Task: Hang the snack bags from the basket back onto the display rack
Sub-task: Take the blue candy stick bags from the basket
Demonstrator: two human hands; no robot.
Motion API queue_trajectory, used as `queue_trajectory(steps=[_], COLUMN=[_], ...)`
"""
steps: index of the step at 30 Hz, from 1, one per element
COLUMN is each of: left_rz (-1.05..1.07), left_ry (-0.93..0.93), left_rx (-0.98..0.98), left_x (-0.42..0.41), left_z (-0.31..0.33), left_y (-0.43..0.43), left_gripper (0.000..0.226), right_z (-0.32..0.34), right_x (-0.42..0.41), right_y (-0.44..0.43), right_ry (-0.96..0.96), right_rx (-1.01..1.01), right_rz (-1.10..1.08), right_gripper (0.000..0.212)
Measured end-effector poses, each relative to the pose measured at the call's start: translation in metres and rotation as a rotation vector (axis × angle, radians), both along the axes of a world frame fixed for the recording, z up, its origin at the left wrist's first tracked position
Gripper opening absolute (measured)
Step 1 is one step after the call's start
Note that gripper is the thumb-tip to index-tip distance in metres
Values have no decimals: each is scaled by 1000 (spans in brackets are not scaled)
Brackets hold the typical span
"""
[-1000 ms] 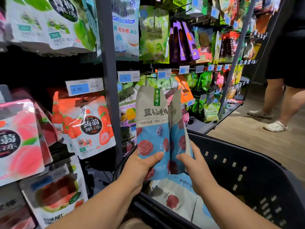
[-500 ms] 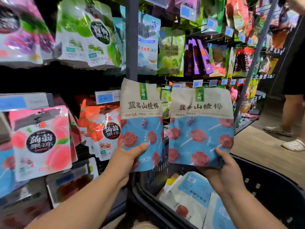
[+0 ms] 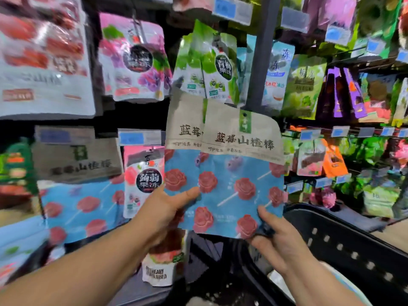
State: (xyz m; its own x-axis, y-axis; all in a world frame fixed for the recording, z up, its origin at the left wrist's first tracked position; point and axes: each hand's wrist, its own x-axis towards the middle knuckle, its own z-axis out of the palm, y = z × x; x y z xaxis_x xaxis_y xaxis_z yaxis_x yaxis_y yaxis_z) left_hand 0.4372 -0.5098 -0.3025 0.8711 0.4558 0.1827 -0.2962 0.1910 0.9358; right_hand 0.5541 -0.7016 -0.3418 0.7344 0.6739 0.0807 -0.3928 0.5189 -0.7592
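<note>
Display rack [image 3: 262, 51] pegs carry hanging snack bags [image 3: 212, 69].

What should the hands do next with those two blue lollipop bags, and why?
Probably carry them left toward the matching bag already hanging on the rack. The left hand and right hand each hold a blue lollipop bag, left bag tucked behind right bag, both upright, tops free, not yet on any hook.

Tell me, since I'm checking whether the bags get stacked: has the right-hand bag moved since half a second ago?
Yes. The right-hand bag has slid left, now overlapping the left-hand bag beneath the grey rack post.
</note>
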Motion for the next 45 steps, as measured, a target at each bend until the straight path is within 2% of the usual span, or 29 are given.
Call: queue_trajectory(steps=[3,5,8,11,13,14,17,22,30,33,36,40,45], left_rz=[59,84,110,138,156,167,177,299,271,288,346,433,477], left_ry=[16,19,22,55,75,94,153,125,232,229,198,193,192], left_rx=[1,6,-7,-18,-17,-2,10,-80,-81,-134,-163,-106,-95], left_x=[-25,-41,-65,-90,-108,-117,-151,-202,-255,-276,-295,-307,-312], left_z=[2,2,0,-1,-4,-8,-19,-38,-53,-58,-60,-56,-56], left_y=[30,48,69,85,98,106,129,164,189,200,210,217,223], left_gripper=[44,41,35,25,26,33,73,94,96,89,95,114,114], right_z=[-8,-9,-3,2,0,-3,-13,-43,-74,-84,-91,-88,-87], right_x=[-1,-4,-15,-30,-39,-44,-56,-64,-75,-80,-85,-92,-98], right_y=[27,45,76,106,126,135,159,183,207,216,227,240,260], right_ry=[-132,-209,-254,-254,-284,-303,-349,-341,-316,-286,-257,-247,-214], right_rx=[-189,-253,-283,-227,-228,-225,-241,-331,-402,-392,-393,-359,-322], right_rz=[28,97,202,297,314,316,346,335,335,362,350,374,346], right_gripper=[111,113,113,104,107,107,100,107,105,86,87,53,70])
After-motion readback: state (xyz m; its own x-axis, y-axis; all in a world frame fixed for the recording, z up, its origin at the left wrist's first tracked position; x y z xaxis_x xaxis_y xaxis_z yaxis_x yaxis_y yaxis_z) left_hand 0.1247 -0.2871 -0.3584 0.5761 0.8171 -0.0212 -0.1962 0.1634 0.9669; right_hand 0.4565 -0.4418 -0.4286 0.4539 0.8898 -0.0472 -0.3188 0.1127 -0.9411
